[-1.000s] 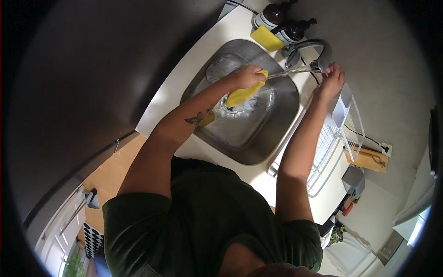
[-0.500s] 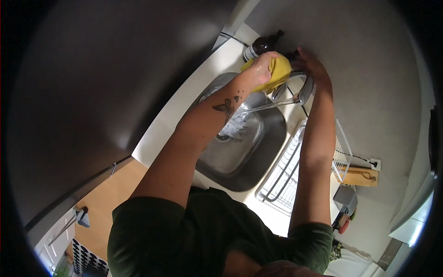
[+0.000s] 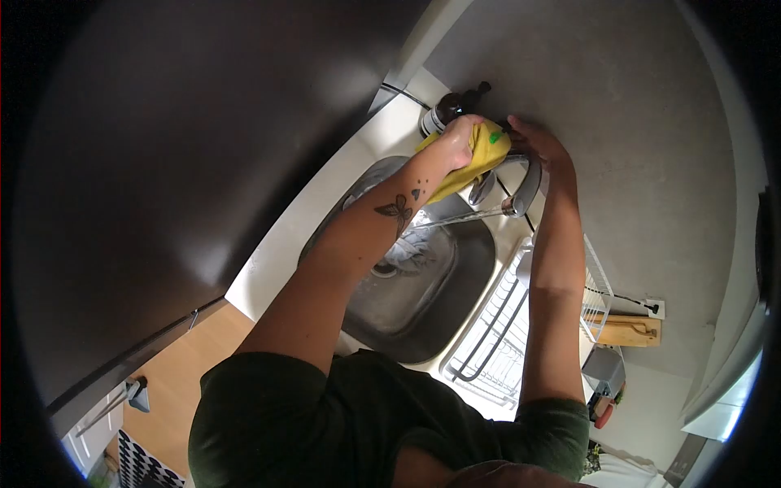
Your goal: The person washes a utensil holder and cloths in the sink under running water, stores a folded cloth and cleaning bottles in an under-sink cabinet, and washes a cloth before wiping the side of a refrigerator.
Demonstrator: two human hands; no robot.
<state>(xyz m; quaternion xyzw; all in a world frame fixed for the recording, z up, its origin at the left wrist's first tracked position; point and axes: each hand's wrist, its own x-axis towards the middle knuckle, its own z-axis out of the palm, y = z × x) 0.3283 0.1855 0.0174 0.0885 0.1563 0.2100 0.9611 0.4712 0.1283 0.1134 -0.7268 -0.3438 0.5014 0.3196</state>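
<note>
A bunched yellow cloth [image 3: 476, 163] hangs from my left hand [image 3: 460, 140], whose fingers are closed on it. On the cloth lies a small bright green dab. Just right of it, my right hand [image 3: 537, 140] is closed at the top of a dark pump bottle [image 3: 503, 127], which is mostly hidden behind the cloth and the hand. Another dark bottle with a white label [image 3: 434, 120] stands behind my left hand. Water runs from the chrome tap [image 3: 525, 191] into the metal sink [image 3: 464, 301]. My left forearm covers part of the sink.
A wire dish rack [image 3: 492, 346] stands right of the sink, under my right forearm. Beyond it are a white wire holder [image 3: 596, 285], a wooden board [image 3: 630, 330] and a wall socket [image 3: 656, 309]. A dark panel [image 3: 163, 163] rises on the left.
Over the last second both hands have moved from the sink and tap to the bottles, my left carrying the yellow cloth. The green dab now shows on the cloth. The view has shifted.
</note>
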